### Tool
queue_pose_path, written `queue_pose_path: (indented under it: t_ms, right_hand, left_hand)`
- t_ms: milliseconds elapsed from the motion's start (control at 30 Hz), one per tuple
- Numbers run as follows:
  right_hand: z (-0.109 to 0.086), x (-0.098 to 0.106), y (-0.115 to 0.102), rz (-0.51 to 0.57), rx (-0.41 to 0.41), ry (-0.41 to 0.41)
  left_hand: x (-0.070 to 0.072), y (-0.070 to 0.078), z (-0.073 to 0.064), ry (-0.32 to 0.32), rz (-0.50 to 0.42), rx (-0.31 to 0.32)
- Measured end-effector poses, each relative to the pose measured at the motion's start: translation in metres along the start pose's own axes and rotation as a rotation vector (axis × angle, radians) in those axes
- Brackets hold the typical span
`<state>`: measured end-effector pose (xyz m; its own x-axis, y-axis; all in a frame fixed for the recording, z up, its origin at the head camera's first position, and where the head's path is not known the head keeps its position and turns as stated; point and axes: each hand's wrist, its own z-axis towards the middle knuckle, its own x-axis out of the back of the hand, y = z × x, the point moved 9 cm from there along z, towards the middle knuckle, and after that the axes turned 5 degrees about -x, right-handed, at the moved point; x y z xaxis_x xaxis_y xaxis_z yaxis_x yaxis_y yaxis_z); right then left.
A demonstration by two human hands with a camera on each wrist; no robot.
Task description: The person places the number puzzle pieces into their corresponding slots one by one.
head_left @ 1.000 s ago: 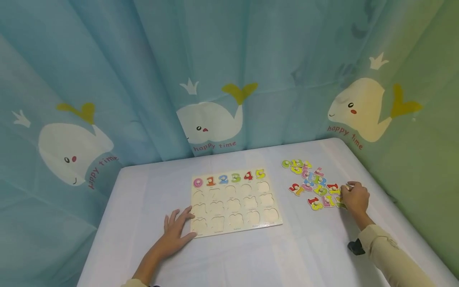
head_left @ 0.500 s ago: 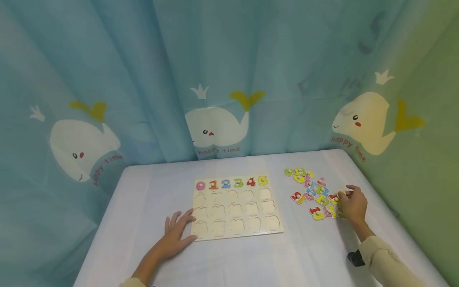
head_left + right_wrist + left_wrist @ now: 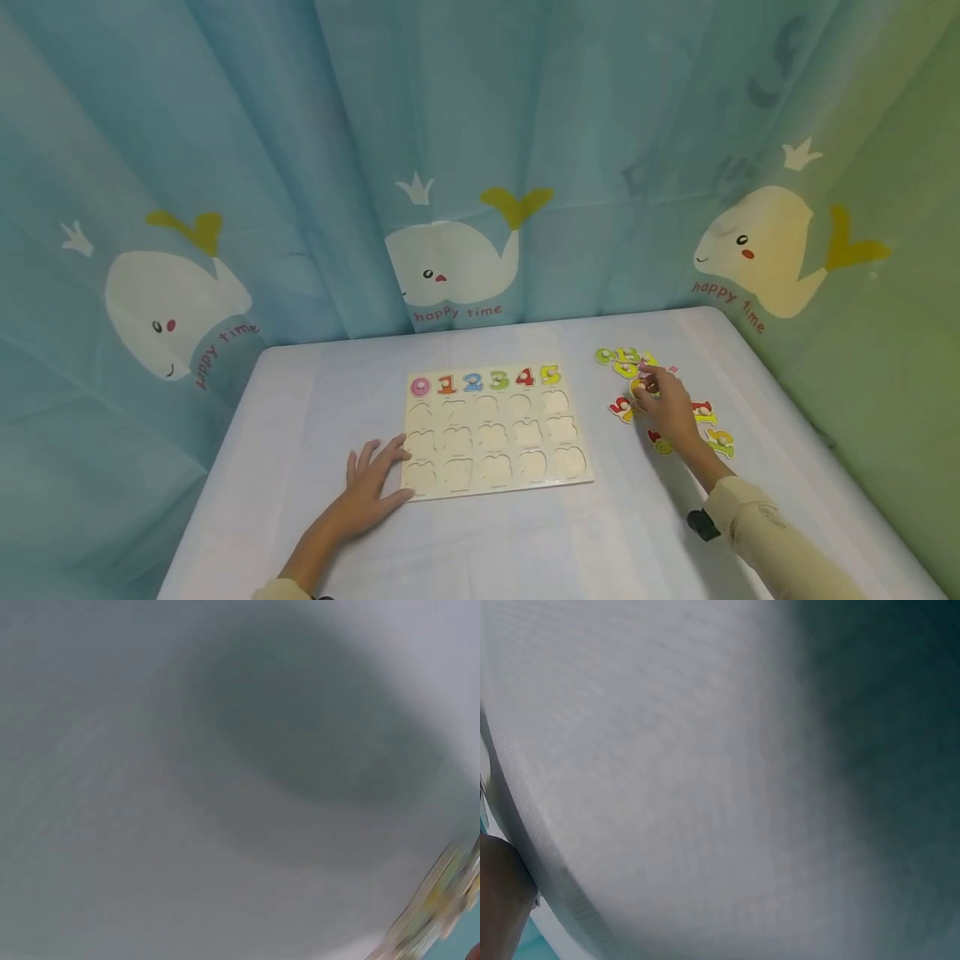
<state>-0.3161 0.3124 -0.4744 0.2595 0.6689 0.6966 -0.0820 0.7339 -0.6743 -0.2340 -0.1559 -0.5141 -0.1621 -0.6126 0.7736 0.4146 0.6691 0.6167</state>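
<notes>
A wooden number board (image 3: 475, 414) lies on the white table, with coloured numerals 0 to 5 in its top row and bare recesses below. My left hand (image 3: 367, 492) rests at its left edge, fingers spread and touching it. Over the loose number pieces, my right hand (image 3: 670, 410) pinches a yellowish number puzzle piece (image 3: 638, 387) between thumb and fingers; its numeral cannot be read. The right hand hides part of the pile. Only a bit of skin (image 3: 505, 896) shows in the left wrist view; the right wrist view is mostly blurred cloth.
Loose green and yellow number pieces (image 3: 625, 358) lie right of the board, a red-and-orange 15 (image 3: 622, 408) nearer it. More pieces, including a yellow-green one (image 3: 722, 442), lie right of the hand. A whale-print curtain (image 3: 450, 267) stands behind the table (image 3: 465, 550).
My right hand has moved left from the right end of the pile, carrying the yellowish puzzle piece over the other pieces. The left hand stays at the board's edge.
</notes>
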Motion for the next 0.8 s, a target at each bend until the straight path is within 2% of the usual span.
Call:
queue_pose_path:
  t_ms: [133, 300, 367, 567, 667, 800]
  right_hand:
    - [0.003, -0.024, -0.024, 0.011, 0.088, -0.049]
    - [0.002, -0.056, -0.046, 0.015, 0.064, -0.143]
    - [0.0, -0.069, -0.058, 0.014, 0.082, -0.179]
    - [-0.006, -0.107, -0.098, -0.002, 0.242, -0.324]
    - [-0.008, -0.126, -0.112, 0.001, 0.251, -0.4]
    - [-0.008, -0.149, -0.131, 0.039, 0.221, -0.439]
  left_hand:
    - [-0.001, -0.002, 0.0, 0.004, 0.001, 0.004]
    - [-0.001, -0.002, 0.0, -0.001, 0.004, 0.011]
    - [-0.001, -0.003, -0.001, 0.0, 0.001, 0.015]
    - [-0.003, -0.001, 0.0, -0.015, -0.012, 0.025]
    - [-0.003, -0.001, 0.0, -0.021, -0.012, 0.037]
    - [-0.001, -0.001, 0.001, -0.021, -0.006, 0.032]
